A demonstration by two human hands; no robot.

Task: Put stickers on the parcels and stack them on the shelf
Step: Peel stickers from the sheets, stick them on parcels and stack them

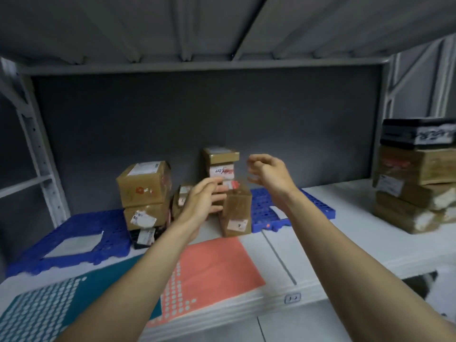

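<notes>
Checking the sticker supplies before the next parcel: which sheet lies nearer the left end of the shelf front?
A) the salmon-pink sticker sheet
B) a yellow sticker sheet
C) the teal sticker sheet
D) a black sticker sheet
C: the teal sticker sheet with its rows of pale dots lies at the lower left of the white shelf, and the salmon-pink sticker sheet lies to its right.
</notes>
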